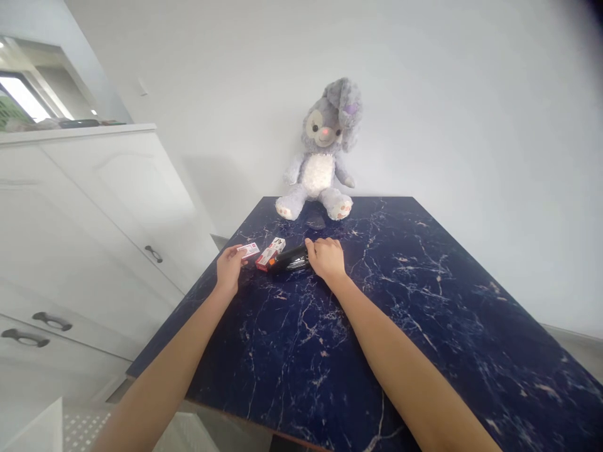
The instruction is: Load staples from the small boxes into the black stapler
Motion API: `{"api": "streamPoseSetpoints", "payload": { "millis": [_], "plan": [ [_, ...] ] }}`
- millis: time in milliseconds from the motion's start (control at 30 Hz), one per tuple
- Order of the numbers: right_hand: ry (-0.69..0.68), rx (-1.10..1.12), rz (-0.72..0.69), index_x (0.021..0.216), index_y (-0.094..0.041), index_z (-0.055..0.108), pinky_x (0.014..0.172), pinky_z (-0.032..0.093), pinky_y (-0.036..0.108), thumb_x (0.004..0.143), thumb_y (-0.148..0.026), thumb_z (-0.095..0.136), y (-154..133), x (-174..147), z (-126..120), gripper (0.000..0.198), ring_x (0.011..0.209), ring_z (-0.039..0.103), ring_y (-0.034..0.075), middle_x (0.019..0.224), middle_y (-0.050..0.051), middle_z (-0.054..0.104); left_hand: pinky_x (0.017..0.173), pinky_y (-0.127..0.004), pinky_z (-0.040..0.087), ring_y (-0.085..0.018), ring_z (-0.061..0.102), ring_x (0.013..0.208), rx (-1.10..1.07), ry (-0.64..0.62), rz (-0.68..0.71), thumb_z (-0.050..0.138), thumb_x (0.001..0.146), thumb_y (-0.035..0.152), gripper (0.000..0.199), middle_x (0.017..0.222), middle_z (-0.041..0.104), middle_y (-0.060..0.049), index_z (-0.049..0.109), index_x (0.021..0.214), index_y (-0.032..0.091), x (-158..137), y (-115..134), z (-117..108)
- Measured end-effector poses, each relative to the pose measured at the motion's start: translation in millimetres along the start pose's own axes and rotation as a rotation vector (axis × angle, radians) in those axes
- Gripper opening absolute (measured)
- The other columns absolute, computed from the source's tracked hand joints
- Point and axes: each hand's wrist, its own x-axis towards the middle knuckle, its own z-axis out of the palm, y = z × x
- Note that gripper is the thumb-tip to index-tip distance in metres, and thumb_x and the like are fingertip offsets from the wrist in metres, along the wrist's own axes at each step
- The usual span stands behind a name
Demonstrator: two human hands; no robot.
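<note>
A glossy black elongated object [293, 258] with an orange patch at its left end is lying on the dark blue, white-veined marble-patterned table [320, 351], and it is serving as the landmark here. The person's right hand [326, 257] is clamping its right end, with most of the fingers curling out of sight. At its left end a slim red-and-white printed box [271, 254] is lying at a slant (whether the two are touching, one cannot tell). Farther left of the black object, the left hand [229, 268] is pinching a small flat white item with pinkish-red print [249, 250] (card or carton, it is hard to say). Beyond the black object, a small dark lump [315, 222] is resting before a grey plush rabbit with a white belly [325, 147], which is sitting upright. Well to its left, a white panelled cabinet [108, 213] is standing.
</note>
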Motion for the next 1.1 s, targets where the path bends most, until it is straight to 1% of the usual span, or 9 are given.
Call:
{"api": "streamPoseSetpoints", "payload": {
  "millis": [100, 300, 433, 633, 767, 867, 1000, 1100],
  "plan": [
    [-0.003, -0.031, -0.019, 0.077, -0.016, 0.073, 0.093, 0.035, 0.043, 0.105, -0.044, 0.030, 1.0, 0.8, 0.1, 0.059, 0.091, 0.062, 0.029, 0.086, 0.017, 0.072, 0.063, -0.026, 0.054, -0.016, 0.068, 0.075, 0.018, -0.001, -0.002, 0.074, 0.067, 0.030, 0.035, 0.098, 0.073, -0.008, 0.071, 0.099, 0.016, 1.0, -1.2, -0.3],
    [-0.024, -0.109, -0.063, 0.077, -0.017, 0.072, 0.088, 0.037, 0.039, 0.106, -0.044, 0.030, 6.0, 1.9, 2.0, 0.058, 0.084, 0.063, 0.025, 0.084, 0.015, 0.072, 0.063, -0.026, 0.054, -0.015, 0.067, 0.073, 0.035, 0.031, -0.008, 0.074, 0.066, 0.030, 0.036, 0.097, 0.072, -0.007, 0.070, 0.098, 0.015, 3.0, -1.5, -0.8],
    [-0.023, -0.064, -0.092, 0.079, -0.018, 0.071, 0.087, 0.037, 0.037, 0.106, -0.042, 0.030, 7.9, 2.2, 0.9, 0.055, 0.089, 0.060, 0.026, 0.087, 0.014, 0.071, 0.062, -0.025, 0.053, -0.015, 0.067, 0.074, 0.030, 0.024, -0.017, 0.074, 0.065, 0.029, 0.036, 0.096, 0.072, -0.008, 0.071, 0.098, 0.015, 2.4, -0.4, -0.5],
    [-0.069, 0.034, -0.122, 0.075, -0.020, 0.067, 0.084, 0.039, 0.035, 0.106, -0.045, 0.027, 12.2, 4.4, 0.1, 0.057, 0.085, 0.057, 0.024, 0.082, 0.011, 0.069, 0.063, -0.026, 0.053, -0.016, 0.068, 0.075, 0.060, 0.008, -0.009, 0.074, 0.067, 0.030, 0.035, 0.097, 0.073, -0.008, 0.071, 0.099, 0.016, 2.8, -2.1, -0.7],
    [-0.086, 0.013, -0.110, 0.075, -0.020, 0.065, 0.084, 0.038, 0.034, 0.107, -0.046, 0.024, 13.3, 4.9, -2.9, 0.058, 0.085, 0.057, 0.024, 0.081, 0.011, 0.069, 0.064, -0.026, 0.053, -0.017, 0.069, 0.079, 0.043, -0.006, -0.008, 0.074, 0.068, 0.030, 0.035, 0.097, 0.073, -0.008, 0.070, 0.099, 0.016, 3.4, -3.4, -1.7],
    [-0.081, -0.034, -0.161, 0.075, -0.019, 0.066, 0.085, 0.036, 0.034, 0.107, -0.043, 0.026, 12.3, 4.4, -7.5, 0.056, 0.085, 0.058, 0.024, 0.083, 0.011, 0.070, 0.062, -0.025, 0.052, -0.017, 0.069, 0.078, 0.047, -0.019, -0.018, 0.074, 0.068, 0.030, 0.035, 0.097, 0.074, -0.008, 0.071, 0.100, 0.016, 1.8, -2.2, -1.8],
    [-0.049, -0.052, -0.237, 0.075, -0.019, 0.064, 0.085, 0.035, 0.033, 0.107, -0.038, 0.028, 12.6, 3.9, -12.1, 0.052, 0.082, 0.057, 0.021, 0.082, 0.008, 0.069, 0.062, -0.024, 0.051, -0.015, 0.067, 0.075, 0.053, -0.023, -0.018, 0.074, 0.067, 0.032, 0.036, 0.096, 0.074, -0.007, 0.071, 0.099, 0.016, -1.0, 0.8, -0.6],
    [-0.021, -0.035, -0.212, 0.076, -0.020, 0.062, 0.079, 0.036, 0.030, 0.106, -0.037, 0.034, 16.4, 4.4, -12.1, 0.044, 0.078, 0.057, 0.019, 0.078, 0.006, 0.067, 0.063, -0.025, 0.052, -0.016, 0.067, 0.075, 0.089, -0.038, -0.001, 0.073, 0.069, 0.034, 0.036, 0.096, 0.074, -0.007, 0.071, 0.100, 0.016, -0.6, 1.5, -0.4]
  ]
}}
